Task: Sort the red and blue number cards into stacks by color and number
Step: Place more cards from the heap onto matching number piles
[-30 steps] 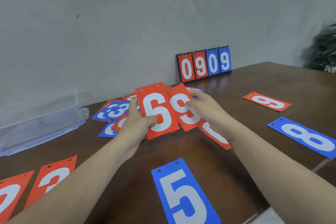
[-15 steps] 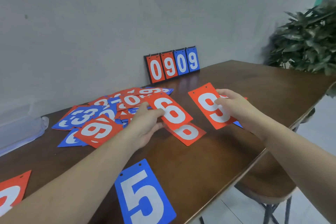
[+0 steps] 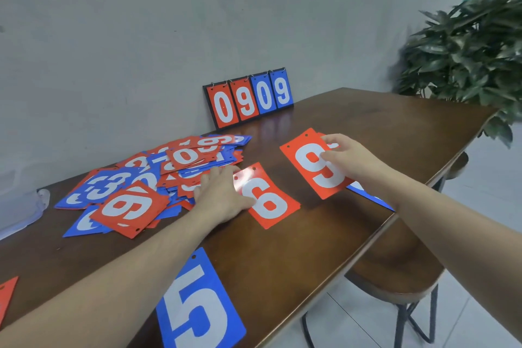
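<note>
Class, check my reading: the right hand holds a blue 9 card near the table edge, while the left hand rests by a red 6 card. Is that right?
Not quite. The head view shows the right hand holding a red 9 card, not a blue one. The rest stands: it is near the table edge, and the left hand rests by the red 6 card.

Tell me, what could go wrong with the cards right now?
The red 9 card in the right hand hangs over a blue card that lies near the table edge; a careless drop could push that one off.

The left hand rests beside the messy pile and the red 6 card; a sweep could scatter them.

A 6 turned round looks like a 9, so the stacks could get mixed.
</note>
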{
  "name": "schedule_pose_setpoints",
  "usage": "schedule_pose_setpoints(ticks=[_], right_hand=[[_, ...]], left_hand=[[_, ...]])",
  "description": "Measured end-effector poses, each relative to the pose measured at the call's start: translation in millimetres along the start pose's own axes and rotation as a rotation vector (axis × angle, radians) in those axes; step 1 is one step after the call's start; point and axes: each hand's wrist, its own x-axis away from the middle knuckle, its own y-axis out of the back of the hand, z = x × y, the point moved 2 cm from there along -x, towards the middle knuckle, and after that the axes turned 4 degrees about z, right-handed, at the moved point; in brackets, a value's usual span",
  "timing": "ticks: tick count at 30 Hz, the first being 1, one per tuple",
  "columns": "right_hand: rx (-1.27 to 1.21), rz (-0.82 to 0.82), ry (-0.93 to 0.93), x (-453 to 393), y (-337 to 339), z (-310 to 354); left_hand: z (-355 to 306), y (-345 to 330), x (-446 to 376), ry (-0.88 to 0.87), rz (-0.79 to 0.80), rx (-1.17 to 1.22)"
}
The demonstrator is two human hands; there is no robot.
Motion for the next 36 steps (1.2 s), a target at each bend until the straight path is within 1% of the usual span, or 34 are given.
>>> schedule_pose_setpoints(ticks=[1, 2, 6, 8, 11, 17, 19, 21, 24, 28, 32, 34, 36], right_hand=[[0.001, -0.002, 0.005, -1.8, 1.7, -0.2], [0.011, -0.002, 0.01, -4.0, 3.4, -0.2], [0.051, 0.001, 0.006, -14.3, 10.6, -0.6], [0.062, -0.008, 0.01, -20.4, 15.8, -2.2], [0.026, -0.035, 0.02, -32.1, 27.0, -6.2], [-0.053, -0.132, -0.003, -67.8, 64.3, -22.6], [-0.12, -0.131, -0.022, -77.1, 77.7, -27.5], [-0.125, -0.117, -0.056, -89.2, 85.0, -32.1], [-0.004, -0.083, -0.095, -113.4, 83.2, -37.7], [0.114, -0.057, -0.091, -142.5, 68.9, -36.2], [0.223, -0.077, -0.076, -162.6, 57.6, -34.4], [0.337, -0.093, -0.081, -170.7, 54.1, -38.4], [0.561, -0.131, -0.103, -174.2, 51.0, -44.4]], left_hand=[[-1.0, 1.4, 1.0, -0.004, -0.042, -0.096], [-2.4, 2.0, 2.2, -0.026, -0.062, -0.141], [-9.3, 0.9, 3.7, -0.257, -0.019, -0.181], [-13.3, -1.3, 1.0, -0.314, -0.03, -0.175], [-22.9, -4.0, -11.3, -0.324, -0.062, -0.138], [-43.6, -12.3, -44.7, -0.348, -0.001, -0.143], [-48.2, -14.9, -55.1, -0.347, 0.003, -0.13], [-53.3, -18.2, -67.8, -0.346, 0.013, -0.112], [-59.3, -24.9, -83.6, -0.357, 0.034, -0.119], [-62.0, -34.6, -96.9, -0.357, 0.066, -0.119], [-60.7, -40.1, -109.4, -0.374, 0.048, -0.116], [-58.6, -40.6, -114.3, -0.375, 0.029, -0.105], [-56.0, -40.7, -116.2, -0.375, 0.016, -0.095]])
